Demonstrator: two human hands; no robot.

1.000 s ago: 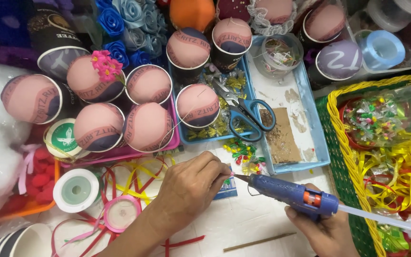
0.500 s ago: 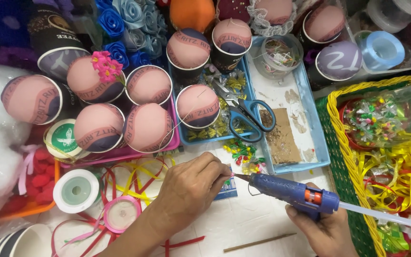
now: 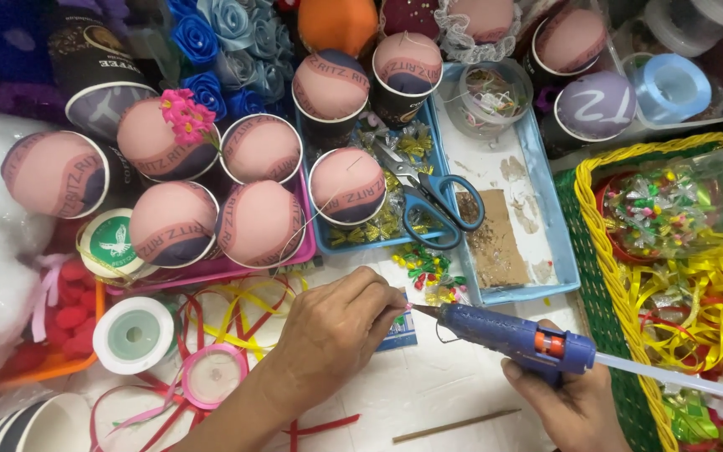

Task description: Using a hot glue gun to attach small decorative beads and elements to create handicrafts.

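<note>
The right hand (image 3: pixel 575 406) has its fingers wrapped closed around the blue plastic glue gun (image 3: pixel 512 339); its nozzle tip meets the left fingers. The left hand (image 3: pixel 336 331) is curled shut, pinching a small item hidden by the fingertips (image 3: pixel 395 311), over the white table (image 3: pixel 428 393).

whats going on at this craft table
A person is working with a blue hot glue gun, gripped in the right hand. Its nozzle points at something small pinched in the fingertips of the left hand; what it is cannot be made out. Behind the hands, paper cups capped with pink domes sit in a pink tray, blue-handled scissors lie in a blue tray, and ribbon spools rest to the left. A yellow-rimmed basket of ribbons stands to the right.
</note>
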